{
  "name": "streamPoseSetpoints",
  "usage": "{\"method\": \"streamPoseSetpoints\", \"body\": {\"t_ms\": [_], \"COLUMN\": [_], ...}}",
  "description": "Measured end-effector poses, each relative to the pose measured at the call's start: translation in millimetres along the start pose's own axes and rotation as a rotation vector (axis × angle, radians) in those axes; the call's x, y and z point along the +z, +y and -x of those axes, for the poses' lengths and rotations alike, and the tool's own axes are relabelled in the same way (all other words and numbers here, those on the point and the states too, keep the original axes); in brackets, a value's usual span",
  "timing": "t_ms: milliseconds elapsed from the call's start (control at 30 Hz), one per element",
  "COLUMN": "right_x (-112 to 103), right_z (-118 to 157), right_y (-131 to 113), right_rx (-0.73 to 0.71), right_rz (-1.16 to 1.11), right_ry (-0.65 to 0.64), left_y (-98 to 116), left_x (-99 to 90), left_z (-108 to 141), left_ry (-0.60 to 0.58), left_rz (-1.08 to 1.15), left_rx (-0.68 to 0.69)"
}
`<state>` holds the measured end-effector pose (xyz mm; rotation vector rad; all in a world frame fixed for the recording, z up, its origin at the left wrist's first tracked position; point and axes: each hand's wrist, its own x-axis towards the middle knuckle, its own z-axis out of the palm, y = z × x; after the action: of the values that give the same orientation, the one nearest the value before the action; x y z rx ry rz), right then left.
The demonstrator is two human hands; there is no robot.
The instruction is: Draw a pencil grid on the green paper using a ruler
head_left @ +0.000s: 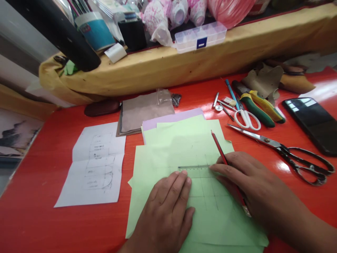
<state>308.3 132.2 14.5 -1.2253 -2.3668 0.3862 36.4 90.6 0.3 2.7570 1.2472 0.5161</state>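
Here we go: the clear plastic ruler (194, 168) lies across the green paper (210, 225), with the left hand (164, 214) on the sheet just below it. Its fingers (181, 179) are slightly spread and pressing down, tips at the ruler's left end. The right hand (252, 182) comes in at the ruler's other end, fingers (226, 168) close together and curled over a red pencil (220, 154). The hand hides the pencil's middle and the thumb, so I can't tell exactly how it's pinched.

Faint pencil lines run across the sheet just below the fingertips. Past the right fingers lie big steel scissors (265, 142), then a black phone (310, 124). Above them, white-handled scissors (246, 117) and green-and-yellow-handled pliers (259, 110) sit in a tight cluster of small tools. Above the left fingers, a lilac sheet (171, 117) pokes out under the green stack beside a brown leather piece (146, 112). Left of them, a folded sketch sheet (92, 165) lies on the red table (39, 211). A strip of red tabletop separates the steel scissors from the paper, and the frame's bottom edge cuts off the paper and the left wrist.
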Motion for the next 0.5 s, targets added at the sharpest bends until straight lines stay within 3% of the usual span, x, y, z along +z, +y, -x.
{"method": "streamPoseSetpoints", "body": {"t_ms": [500], "right_x": [0.8], "right_z": [2.1], "right_y": [1.6], "right_rx": [-0.01], "right_rz": [0.009], "right_ry": [-0.011], "left_y": [-0.8], "left_x": [-0.1], "left_z": [0.8], "left_ry": [0.006], "left_rz": [-0.005], "left_rx": [0.004]}}
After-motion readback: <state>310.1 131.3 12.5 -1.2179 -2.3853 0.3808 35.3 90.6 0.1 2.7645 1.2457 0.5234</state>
